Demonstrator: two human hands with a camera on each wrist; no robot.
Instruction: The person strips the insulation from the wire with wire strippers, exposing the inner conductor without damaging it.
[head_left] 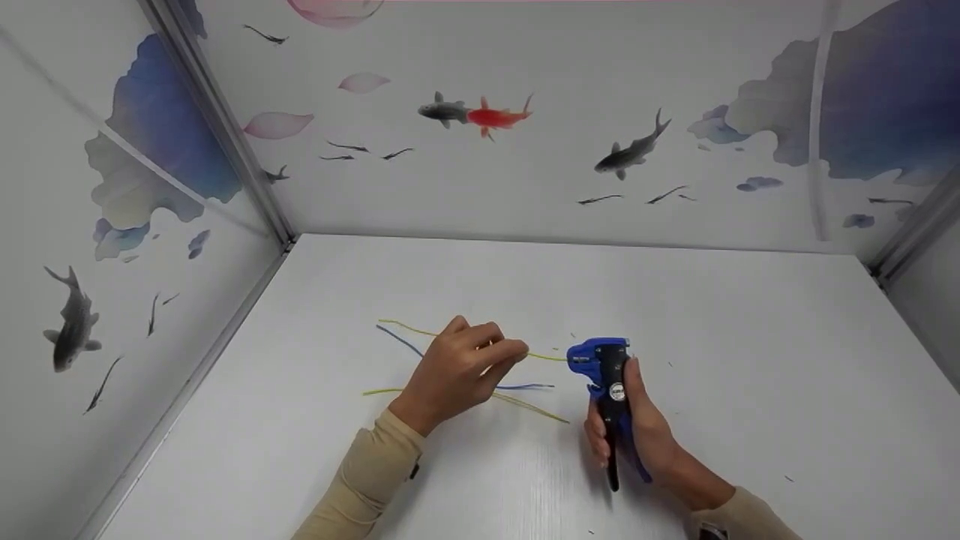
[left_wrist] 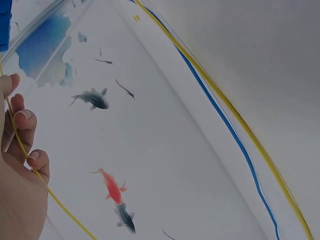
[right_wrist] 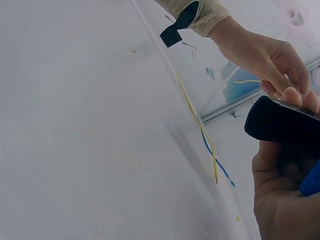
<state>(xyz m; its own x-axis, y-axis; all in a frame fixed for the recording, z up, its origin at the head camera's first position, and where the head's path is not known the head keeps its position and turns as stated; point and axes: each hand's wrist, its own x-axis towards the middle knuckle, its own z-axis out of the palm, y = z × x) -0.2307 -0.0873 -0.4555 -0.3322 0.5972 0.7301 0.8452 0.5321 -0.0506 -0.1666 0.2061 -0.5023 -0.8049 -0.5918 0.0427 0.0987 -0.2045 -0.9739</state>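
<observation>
Between thumb and fingers, my left hand (head_left: 461,367) pinches a yellow wire (head_left: 546,357); its right end reaches the blue head of a wire stripper (head_left: 598,358). My right hand (head_left: 651,427) grips the black and blue handles of that stripper, which stands with its head up. In the left wrist view, the held wire (left_wrist: 64,209) runs along the palm and out past the fingers. Below the left hand lie a blue wire (head_left: 525,387) and another yellow wire (head_left: 532,409), partly hidden by that hand. The wire's tip inside the stripper's head is hidden.
Small scraps (head_left: 788,478) are scattered over the white table (head_left: 450,277). White walls (head_left: 525,202) with painted fish enclose its back and sides. In the right wrist view, a yellow bit (right_wrist: 238,218) lies near the ends of the loose wires.
</observation>
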